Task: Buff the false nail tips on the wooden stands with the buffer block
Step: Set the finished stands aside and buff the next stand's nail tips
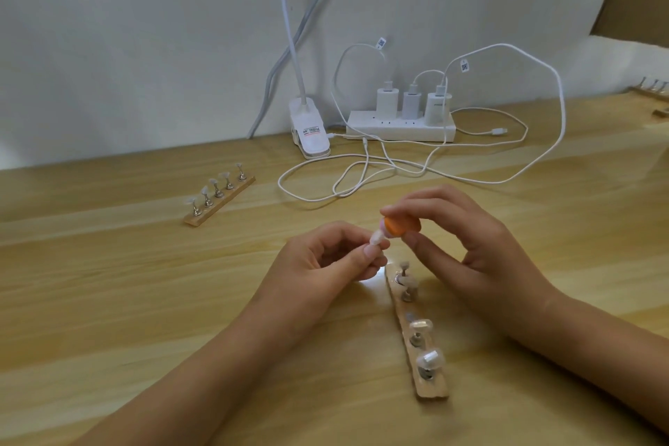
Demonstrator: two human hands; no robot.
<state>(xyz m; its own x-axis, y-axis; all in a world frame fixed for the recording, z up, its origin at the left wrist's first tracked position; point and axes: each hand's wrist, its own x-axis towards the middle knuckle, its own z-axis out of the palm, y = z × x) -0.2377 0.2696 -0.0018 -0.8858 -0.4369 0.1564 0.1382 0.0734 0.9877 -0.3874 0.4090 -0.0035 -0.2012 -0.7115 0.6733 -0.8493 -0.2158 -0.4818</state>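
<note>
Forearms come in from the near edge over the wooden worktop [108,300], which carries everything else.

The left hand [318,264] is raised just left of centre, its fingers [369,249] pinched together on one pale nail tip [376,237], held clear of any stand. The right hand [470,239] meets it from the right, fingers clamped on the orange buffer block [400,226], whose left end touches the tip. Buffing of this single tip looks to be the step in hand.

Below the hands, the near stand [430,391] runs from centre toward the near right. Four tips stand on it, among them a clear one at the near end [430,358]. A bare metal spot [409,317] shows midway along, likely the held tip's seat. Whether these four are already buffed I cannot tell; they are too small and blurred.

Well apart at the far left, the far stand [192,220] holds a full row of five tips [211,182], none near a hand, so I judge that row still to do.

Against the far wall sit a white power strip [362,128] with chargers, loose cables and a lamp clip [311,141].

On balance, more seems left than done.
</note>
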